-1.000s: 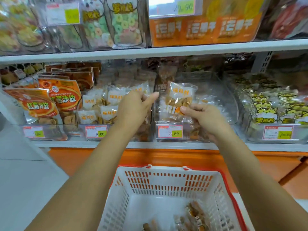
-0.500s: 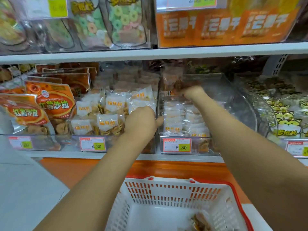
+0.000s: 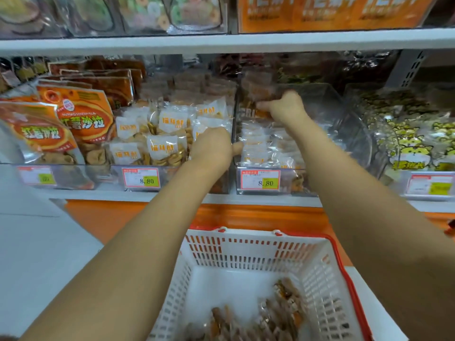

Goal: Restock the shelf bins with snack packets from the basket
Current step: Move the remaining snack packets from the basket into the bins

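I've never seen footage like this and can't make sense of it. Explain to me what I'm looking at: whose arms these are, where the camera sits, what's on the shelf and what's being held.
There is no machine here. A person wears one wide-angle camera on the head, which looks forward and down, so both bare arms reach into the picture from below.

The right hand is deep in a clear shelf bin, closed on a snack packet that is blurred. The left hand rests at the divider between that bin and the neighbouring bin full of white-labelled packets; whether it holds anything cannot be told.

Price tags reading 8.80 hang on the bin fronts. Orange bags stand further left. Below is a white basket with a red rim, with a few packets left inside.
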`<state>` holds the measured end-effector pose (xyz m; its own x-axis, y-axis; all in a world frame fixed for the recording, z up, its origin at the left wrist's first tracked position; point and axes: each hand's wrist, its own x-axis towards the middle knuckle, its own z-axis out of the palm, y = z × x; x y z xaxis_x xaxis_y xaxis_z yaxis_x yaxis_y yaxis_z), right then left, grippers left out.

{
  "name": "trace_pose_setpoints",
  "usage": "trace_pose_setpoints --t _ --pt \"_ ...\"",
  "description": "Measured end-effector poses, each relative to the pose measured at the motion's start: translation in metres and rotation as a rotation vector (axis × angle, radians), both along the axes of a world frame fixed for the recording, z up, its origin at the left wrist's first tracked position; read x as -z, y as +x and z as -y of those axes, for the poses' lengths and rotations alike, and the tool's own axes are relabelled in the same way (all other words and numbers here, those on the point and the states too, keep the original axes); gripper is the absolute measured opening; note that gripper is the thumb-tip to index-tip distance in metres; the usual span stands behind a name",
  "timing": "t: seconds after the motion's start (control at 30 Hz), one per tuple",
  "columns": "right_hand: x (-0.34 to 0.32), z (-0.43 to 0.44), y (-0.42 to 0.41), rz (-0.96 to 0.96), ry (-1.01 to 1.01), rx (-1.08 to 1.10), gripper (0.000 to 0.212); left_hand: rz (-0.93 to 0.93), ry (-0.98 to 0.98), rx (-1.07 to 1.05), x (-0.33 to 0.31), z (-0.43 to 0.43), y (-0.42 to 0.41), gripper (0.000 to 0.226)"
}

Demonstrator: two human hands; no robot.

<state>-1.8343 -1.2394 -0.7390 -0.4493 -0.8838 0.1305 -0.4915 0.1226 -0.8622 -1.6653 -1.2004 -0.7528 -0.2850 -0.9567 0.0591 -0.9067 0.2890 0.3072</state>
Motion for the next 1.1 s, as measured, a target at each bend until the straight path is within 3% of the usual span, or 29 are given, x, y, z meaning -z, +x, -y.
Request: trace_pose_setpoints --t 0.1,0.23,0.3,0.4,0.47,0.57,0.63,0.77,0.9,1.03,1.1 --pt "-0.005 -0.056 0.012 -0.053 0.012 -0.212 0.028 -0.090 -0.059 0.057 0.007 -0.009 0.008 0.047" --pt "0.007 -0.128 0.031 -0.127 0.122 -0.421 0.029 -0.448 -0.365 0.128 0.027 -0.053 0.029 0.028" --pt "0.021 -0.150 0.035 -0.145 0.261 -0.541 0.027 -0.502 -0.342 0.151 0.047 -0.079 0.044 0.030" --pt "0.056 -0.169 0.036 -0.101 0.527 -0.771 0.015 -0.333 -0.025 0.138 0.091 -0.109 0.067 0.034" --pt "0.093 -0.174 0.038 -0.210 0.708 -0.833 0.010 -0.150 0.176 0.115 0.122 -0.123 0.082 0.032" --pt "0.169 -0.176 0.034 -0.315 0.918 -0.803 0.023 0.127 0.415 -0.029 0.158 -0.134 0.108 0.028" --pt "0.221 -0.184 0.028 -0.334 0.935 -0.724 0.026 0.273 0.517 -0.148 0.177 -0.138 0.126 0.031" --pt "0.300 -0.207 0.009 -0.486 0.802 -0.539 0.028 0.327 0.418 -0.321 0.195 -0.142 0.149 0.031" --pt "0.336 -0.231 -0.005 -0.584 0.868 -0.598 0.025 0.303 0.346 -0.421 0.204 -0.142 0.169 0.028" --pt "0.366 -0.259 -0.013 -0.488 0.971 -0.538 0.064 0.309 0.345 -0.411 0.214 -0.134 0.176 0.026" --pt "0.375 -0.264 -0.013 -0.527 0.985 -0.516 0.057 0.291 0.355 -0.402 0.217 -0.129 0.178 0.028"
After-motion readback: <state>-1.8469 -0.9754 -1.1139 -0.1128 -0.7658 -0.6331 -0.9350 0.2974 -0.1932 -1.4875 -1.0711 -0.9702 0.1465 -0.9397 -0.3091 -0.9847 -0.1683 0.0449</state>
